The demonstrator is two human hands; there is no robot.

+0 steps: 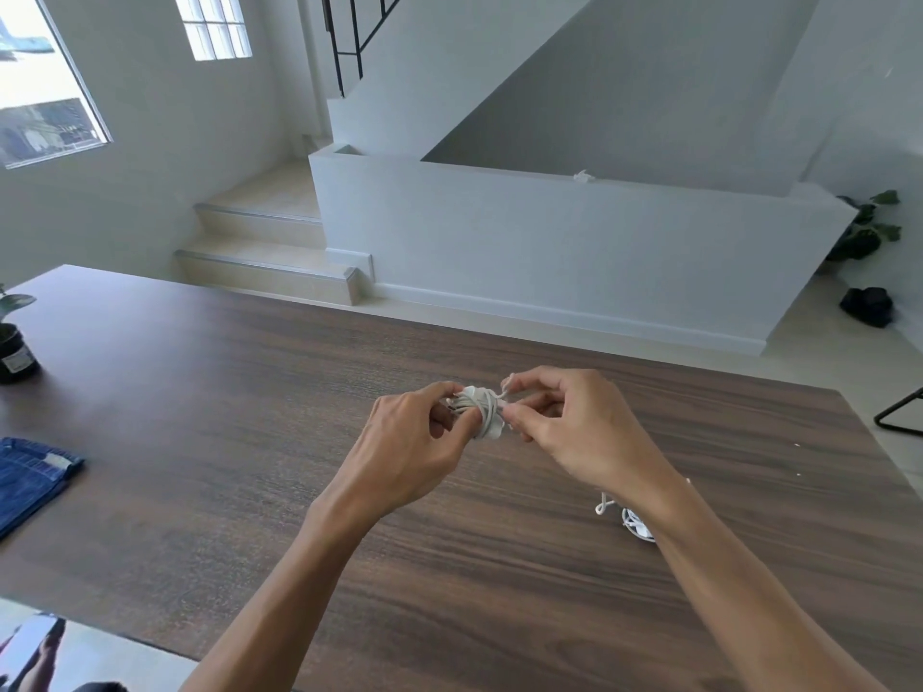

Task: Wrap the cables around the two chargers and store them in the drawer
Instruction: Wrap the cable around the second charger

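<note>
Here, both hands hold one white charger (480, 411) in the air above the dark wood-grain worktop (249, 417), roughly over its middle. The left hand (405, 454) pinches the bundle from the left side, thumb and fingers closed on it. The right hand (569, 432) pinches the short free end of the cable (505, 389) at the bundle's upper right, fingertips pressed together on it. The charger is wound in many turns of thin white cable, so its body is mostly hidden; the bundle's long axis seems to run away from the camera and slightly leftwards, though the fingers cover too much to be sure. The turns cross it from side to side.

A second white charger (635, 525) lies on the worktop near the right forearm, partly hidden by it, with a small cable loop sticking out to its left.

A dark jar (15, 352) at the worktop's left edge bears a pale label, too small to read. Folded blue denim (30, 476) lies nearer along that edge.
</note>
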